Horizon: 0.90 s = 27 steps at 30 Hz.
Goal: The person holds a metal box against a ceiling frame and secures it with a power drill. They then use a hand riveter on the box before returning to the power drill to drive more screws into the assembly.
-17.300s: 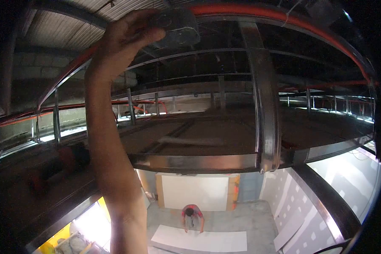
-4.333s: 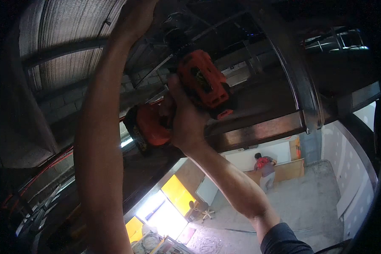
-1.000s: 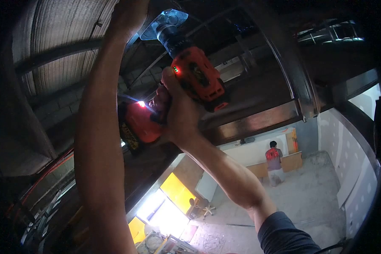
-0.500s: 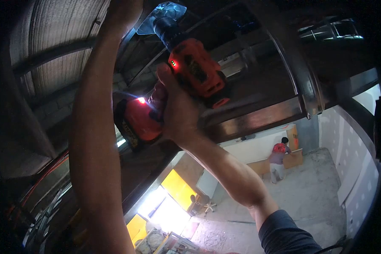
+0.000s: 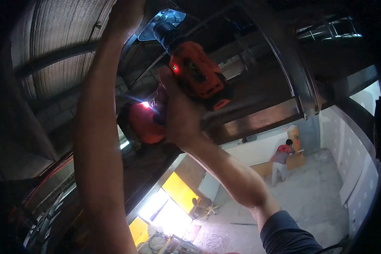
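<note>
A red and black cordless drill (image 5: 194, 70) points up toward a shiny metal bracket (image 5: 173, 17) at the top of the view, lit by the drill's lamp. My right hand (image 5: 175, 106) is wrapped round the drill's handle, between the drill body and its red battery base. The chuck end is close against the bracket; whether it touches cannot be made out. My left arm reaches up along the left side. Only the lower part of my left hand (image 5: 129, 17) shows at the top edge, beside the bracket, and its fingers are hidden.
Below, a person (image 5: 281, 161) bends over a brown board (image 5: 297, 159) on the concrete floor. A dark steel beam (image 5: 258, 120) crosses mid-view, with a metal post (image 5: 300, 84) at right. Yellow panels (image 5: 178, 191), a chair (image 5: 209, 207) and a white wall panel (image 5: 347, 152) are lower down.
The drill and bracket sit slightly lower in view, with my right hand still round the handle. The person below has shifted slightly and stands a little more upright.
</note>
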{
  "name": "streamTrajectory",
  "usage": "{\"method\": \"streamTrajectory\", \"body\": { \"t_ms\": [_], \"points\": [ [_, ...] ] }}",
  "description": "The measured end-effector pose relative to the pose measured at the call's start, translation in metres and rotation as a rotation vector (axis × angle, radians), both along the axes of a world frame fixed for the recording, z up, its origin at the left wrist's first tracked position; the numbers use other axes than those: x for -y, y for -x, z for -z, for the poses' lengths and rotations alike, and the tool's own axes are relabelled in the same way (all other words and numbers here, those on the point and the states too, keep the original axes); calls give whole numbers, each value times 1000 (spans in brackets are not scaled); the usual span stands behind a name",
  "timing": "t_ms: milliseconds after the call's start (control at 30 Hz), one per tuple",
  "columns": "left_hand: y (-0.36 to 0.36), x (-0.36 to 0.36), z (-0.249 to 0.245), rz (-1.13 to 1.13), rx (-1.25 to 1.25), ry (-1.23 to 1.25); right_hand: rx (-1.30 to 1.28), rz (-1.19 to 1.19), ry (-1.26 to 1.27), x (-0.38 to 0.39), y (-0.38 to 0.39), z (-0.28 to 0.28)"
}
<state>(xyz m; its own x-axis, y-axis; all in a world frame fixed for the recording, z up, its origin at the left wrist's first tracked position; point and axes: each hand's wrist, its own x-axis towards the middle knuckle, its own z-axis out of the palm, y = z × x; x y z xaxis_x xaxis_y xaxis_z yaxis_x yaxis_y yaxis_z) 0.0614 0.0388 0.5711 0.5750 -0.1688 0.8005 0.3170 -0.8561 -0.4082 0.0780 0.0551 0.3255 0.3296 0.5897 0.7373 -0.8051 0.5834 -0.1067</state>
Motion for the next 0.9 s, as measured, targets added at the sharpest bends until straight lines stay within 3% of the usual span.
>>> {"method": "streamTrajectory", "body": {
  "t_ms": [33, 67, 167, 233, 367, 467, 533, 567, 633, 667, 733, 833, 900],
  "points": [
    [-2, -3, -1, 358, -39, 440, 7, 19, -17, -1, -1, -1],
    [-3, -4, -4, 359, -38, 442, 15, 37, -31, 1, -3, -2],
    [-3, 0, -3, 369, -45, 401, 22, 60, -14, 2, -4, -3],
    [-1, -1, -7, 147, -2, 157, 3, 45, -6, -3, -3, -4],
    [-4, -6, -12, 255, -14, 278, 13, 14, 20, 3, -5, -4],
    [-6, 7, -2, 101, 75, 140, -56, 86, -34, 0, -2, -5],
    [-6, 11, 2, -93, 135, -122, -26, 49, 10, 2, -4, -4],
    [-5, 10, 0, -93, 135, -120, 4, 13, 55, 3, -4, -3],
    [-3, 11, -3, -282, 63, -518, 5, 57, 61, 4, -5, -3],
    [-3, 10, -3, -281, 63, -519, 7, 101, 62, 4, -5, -3],
    [-6, 26, 14, -121, 118, -165, -19, 122, 9, 4, -5, -5],
    [-3, 18, 1, -262, 50, -311, -77, 160, -24, 1, -1, -8],
    [-2, 14, -6, -220, 38, -270, -112, 183, -9, -1, -1, -10]
  ]
}}
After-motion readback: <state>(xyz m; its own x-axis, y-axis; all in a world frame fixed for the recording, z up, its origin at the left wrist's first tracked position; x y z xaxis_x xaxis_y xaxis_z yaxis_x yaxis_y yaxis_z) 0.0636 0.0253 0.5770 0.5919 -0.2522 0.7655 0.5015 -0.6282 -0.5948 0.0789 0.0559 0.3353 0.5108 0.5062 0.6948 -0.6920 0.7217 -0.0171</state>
